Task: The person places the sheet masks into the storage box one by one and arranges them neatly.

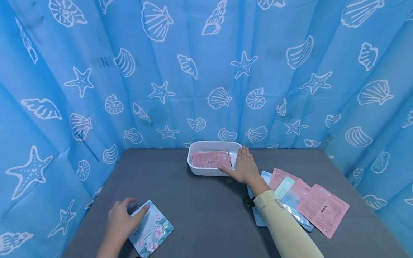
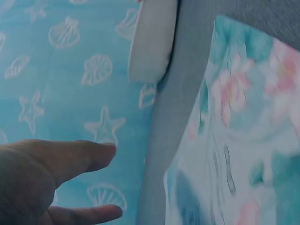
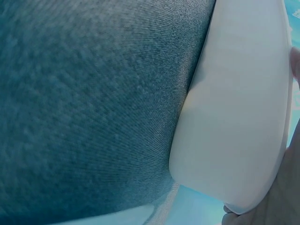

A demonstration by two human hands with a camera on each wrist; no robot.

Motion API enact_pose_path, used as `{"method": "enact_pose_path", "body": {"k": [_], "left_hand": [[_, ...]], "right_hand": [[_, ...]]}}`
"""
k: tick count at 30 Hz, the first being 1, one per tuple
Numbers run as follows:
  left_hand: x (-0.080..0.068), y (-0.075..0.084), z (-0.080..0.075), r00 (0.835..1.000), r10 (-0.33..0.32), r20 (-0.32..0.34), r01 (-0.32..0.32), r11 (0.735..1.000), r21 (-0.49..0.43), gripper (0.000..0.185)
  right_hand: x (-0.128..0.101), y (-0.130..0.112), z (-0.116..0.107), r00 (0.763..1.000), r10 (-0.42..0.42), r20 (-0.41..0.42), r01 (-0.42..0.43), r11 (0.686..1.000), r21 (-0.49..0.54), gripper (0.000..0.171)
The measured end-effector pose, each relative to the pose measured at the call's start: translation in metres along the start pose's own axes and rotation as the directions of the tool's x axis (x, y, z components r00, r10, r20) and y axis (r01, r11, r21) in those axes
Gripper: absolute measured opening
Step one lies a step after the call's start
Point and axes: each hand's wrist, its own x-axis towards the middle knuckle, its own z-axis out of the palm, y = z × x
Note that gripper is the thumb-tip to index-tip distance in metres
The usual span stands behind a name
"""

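In the head view a white tray stands at the back of the grey table, with a pink packet lying inside it. My right hand rests with straight fingers on the tray's right end, thumb along the front rim. The right wrist view shows the tray's wall close up, with that hand at its edge. My left hand lies near the front left, thumb on a teal flower-printed packet. In the left wrist view the fingers are straight beside that packet.
Several pink and pale blue packets lie spread on the table's right side, partly under my right forearm. A blue curtain with shells and starfish closes off the back and both sides. The tray's corner shows in the left wrist view.
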Motion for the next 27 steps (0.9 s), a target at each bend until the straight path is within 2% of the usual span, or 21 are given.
{"method": "enact_pose_path", "body": {"k": [5,12,20,27], "left_hand": [[-0.005,-0.019,-0.004,0.996,-0.065,0.068,0.064,0.998,0.021,0.107],[-0.01,-0.033,-0.003,0.991,-0.073,0.116,0.065,0.995,0.069,0.114],[-0.012,-0.034,0.003,0.982,-0.128,0.142,0.119,0.99,0.072,0.129],[-0.013,-0.034,0.003,0.984,-0.114,0.135,0.107,0.992,0.061,0.126]], "right_hand": [[0.001,0.0,0.001,1.0,-0.006,-0.019,0.006,1.0,-0.006,0.124],[0.003,0.0,0.004,1.0,-0.006,0.003,0.006,1.0,-0.009,0.127],[0.003,0.002,0.004,1.0,0.003,0.009,-0.003,1.0,0.005,0.127],[0.002,0.001,0.003,1.0,0.002,0.015,-0.002,1.0,0.002,0.127]]}}
